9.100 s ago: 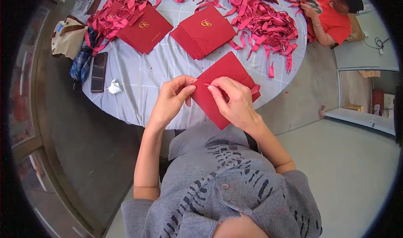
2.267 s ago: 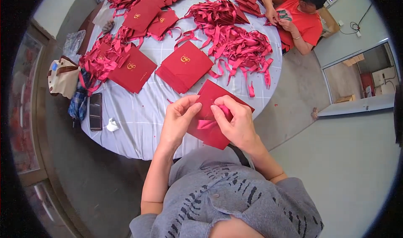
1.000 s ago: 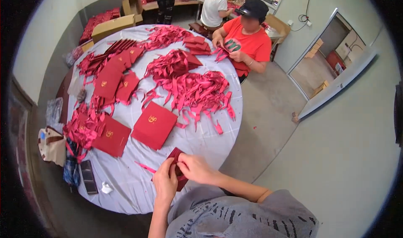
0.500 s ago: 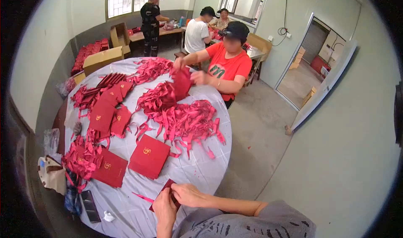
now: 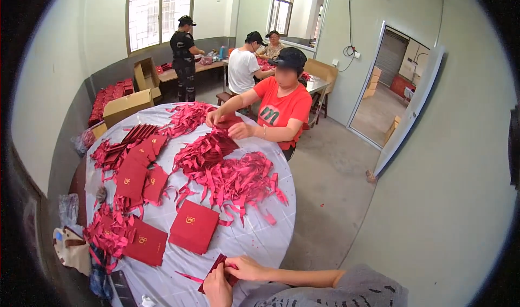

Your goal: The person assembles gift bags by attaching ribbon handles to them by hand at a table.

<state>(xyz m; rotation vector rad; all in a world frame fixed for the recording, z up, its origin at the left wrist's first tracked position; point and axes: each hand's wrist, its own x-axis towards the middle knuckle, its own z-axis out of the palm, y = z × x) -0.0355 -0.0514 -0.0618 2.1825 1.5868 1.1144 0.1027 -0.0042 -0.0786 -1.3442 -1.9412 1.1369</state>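
**Round surface, red covers, hands at the near edge**

Workshop walls ring a round surface (image 5: 260,236) draped in pale cloth and strewn with red strips (image 5: 233,179) and stacked red covers (image 5: 193,227). At its near edge the left hand (image 5: 218,288) and right hand (image 5: 245,267) both pinch a dark red folded card (image 5: 215,266), apparently folding or fitting it; pressing the crease would need steady fingertips. The card is mostly hidden. Opposite, a person in an orange shirt (image 5: 281,109) handles strips.
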